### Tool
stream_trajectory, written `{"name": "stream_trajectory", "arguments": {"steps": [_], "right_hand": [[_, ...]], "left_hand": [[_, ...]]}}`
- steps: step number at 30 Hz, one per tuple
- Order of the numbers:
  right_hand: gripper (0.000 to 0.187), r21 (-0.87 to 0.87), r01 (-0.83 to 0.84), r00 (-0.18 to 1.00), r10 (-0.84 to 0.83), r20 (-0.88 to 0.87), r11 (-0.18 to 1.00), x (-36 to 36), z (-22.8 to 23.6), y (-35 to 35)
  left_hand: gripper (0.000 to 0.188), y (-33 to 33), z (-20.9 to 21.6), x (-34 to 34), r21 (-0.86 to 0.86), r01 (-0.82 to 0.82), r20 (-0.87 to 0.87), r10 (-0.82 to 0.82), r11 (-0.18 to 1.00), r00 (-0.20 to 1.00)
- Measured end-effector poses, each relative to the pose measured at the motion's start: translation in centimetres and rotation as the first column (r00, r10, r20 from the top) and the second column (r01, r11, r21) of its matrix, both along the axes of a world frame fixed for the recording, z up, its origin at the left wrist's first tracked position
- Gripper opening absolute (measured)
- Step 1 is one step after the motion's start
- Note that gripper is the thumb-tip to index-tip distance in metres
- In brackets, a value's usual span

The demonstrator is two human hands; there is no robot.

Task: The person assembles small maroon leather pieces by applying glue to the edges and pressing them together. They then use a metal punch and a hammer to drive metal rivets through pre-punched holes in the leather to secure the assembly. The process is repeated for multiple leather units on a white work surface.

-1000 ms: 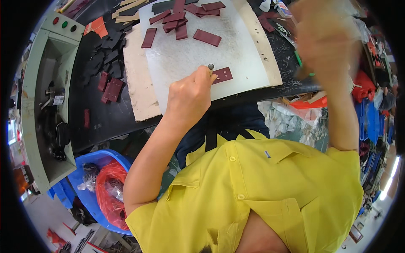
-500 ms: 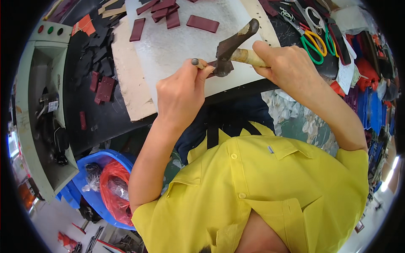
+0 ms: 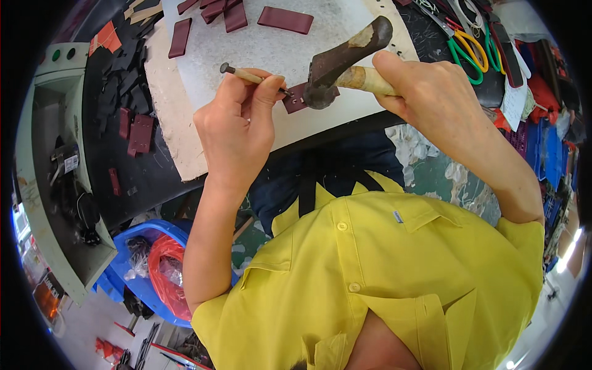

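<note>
My left hand (image 3: pixel 237 126) pinches a slim punch (image 3: pixel 248 75) with a pale shaft and a flared metal cap. The punch is tilted, its cap to the upper left and its dark tip at the left part of a maroon leather piece (image 3: pixel 297 106) with small holes. In my right hand (image 3: pixel 431 92) is a hammer (image 3: pixel 354 46), gripped by its wrapped, pale handle. The dark, worn hammer head hangs over the leather piece and hides part of it.
Several maroon strips (image 3: pixel 285 20) lie on the white cutting sheet (image 3: pixel 209 68) at the far side. Black scraps (image 3: pixel 132 86) and maroon pieces (image 3: pixel 142 132) are to the left. Scissors (image 3: pixel 468 52) lie at the far right. A blue tub (image 3: pixel 132 290) holding bags stands lower left.
My left hand has shifted left and tipped the punch over, so its cap points left and more of its shaft shows. More of the leather piece is uncovered. The hammer remains over it.
</note>
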State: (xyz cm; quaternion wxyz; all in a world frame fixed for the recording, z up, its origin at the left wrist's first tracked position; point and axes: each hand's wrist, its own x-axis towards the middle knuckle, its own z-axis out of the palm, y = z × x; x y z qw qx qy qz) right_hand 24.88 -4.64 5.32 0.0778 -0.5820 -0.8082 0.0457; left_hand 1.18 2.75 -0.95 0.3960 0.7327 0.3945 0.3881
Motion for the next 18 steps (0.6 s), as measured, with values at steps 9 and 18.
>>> {"name": "stream_trajectory", "arguments": {"steps": [9, 18], "right_hand": [[0.028, 0.042, -0.038, 0.999, 0.038, -0.021, 0.998, 0.2, -0.4, -0.3], [0.015, 0.233, 0.349, 0.903, -0.259, -0.343, 0.908, 1.5, 7.2, 1.8]], "left_hand": [[0.009, -0.6, 0.8, -0.1, 0.224, 0.063, -0.249, -0.006, 0.973, 0.968], [0.016, -1.2, 0.6, 0.6, 0.475, 0.089, -0.296, 0.063, 0.875, 0.953]]}}
